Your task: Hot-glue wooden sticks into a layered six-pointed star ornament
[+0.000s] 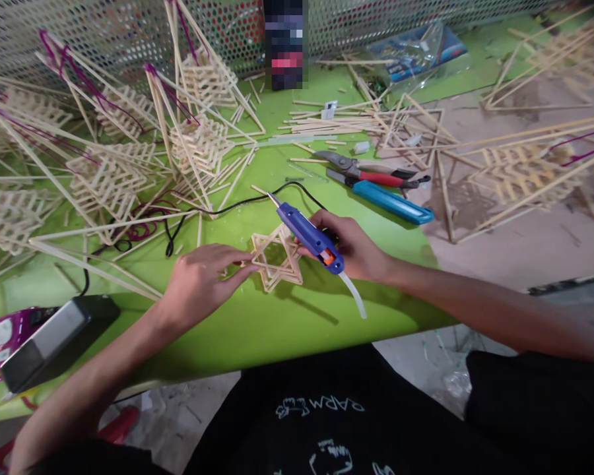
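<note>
On the near part of the green table point(218, 343), the left hand point(202, 280) is pinching one side of the wooden star point(282, 269), which is lying between both hands. The right hand point(354, 247) is gripping the blue glue gun point(307, 234), while its fingertips are seemingly touching the star too; because this hand is doing double work, the star could twist or its layers could slip. The nozzle is pointing away from the person; if it is hot, a careless turn could burn the left fingers. Farther, the black cord point(247, 200) is running close to a lattice frame point(200, 142), so a pull could tip it. Behind, the cutter point(393, 201) is lying beside the shears point(346, 163), risking a cut for any hurried reach.
</note>
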Demonstrator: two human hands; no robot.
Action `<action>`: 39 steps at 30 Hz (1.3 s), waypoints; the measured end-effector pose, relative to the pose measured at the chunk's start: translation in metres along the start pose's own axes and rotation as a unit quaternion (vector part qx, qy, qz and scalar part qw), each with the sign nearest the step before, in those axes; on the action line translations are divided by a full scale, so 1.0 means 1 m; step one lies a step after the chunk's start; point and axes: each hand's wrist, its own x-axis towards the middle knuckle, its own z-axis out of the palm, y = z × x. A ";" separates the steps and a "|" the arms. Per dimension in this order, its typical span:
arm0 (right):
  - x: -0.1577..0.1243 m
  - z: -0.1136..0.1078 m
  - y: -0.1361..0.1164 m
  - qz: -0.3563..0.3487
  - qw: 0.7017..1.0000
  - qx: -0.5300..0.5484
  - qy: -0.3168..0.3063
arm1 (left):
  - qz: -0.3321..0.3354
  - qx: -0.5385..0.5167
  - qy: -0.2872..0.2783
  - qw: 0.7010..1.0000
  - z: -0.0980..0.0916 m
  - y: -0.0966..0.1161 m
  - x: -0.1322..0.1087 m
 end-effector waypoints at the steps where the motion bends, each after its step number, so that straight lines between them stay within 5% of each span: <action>1: 0.000 0.000 0.000 0.001 1.000 -0.001 0.002 | 0.001 -0.001 0.001 1.000 0.000 0.000 0.000; 19: 0.000 -0.002 -0.008 -0.008 1.000 -0.005 0.004 | -0.011 0.016 -0.017 1.000 -0.002 0.002 0.000; 29: 0.004 -0.003 -0.008 0.013 0.999 0.029 0.043 | -0.027 0.118 -0.089 0.989 0.005 -0.001 -0.003; 39: 0.004 -0.008 -0.016 0.018 0.995 0.003 0.101 | 0.045 0.134 -0.023 0.990 0.024 0.022 -0.013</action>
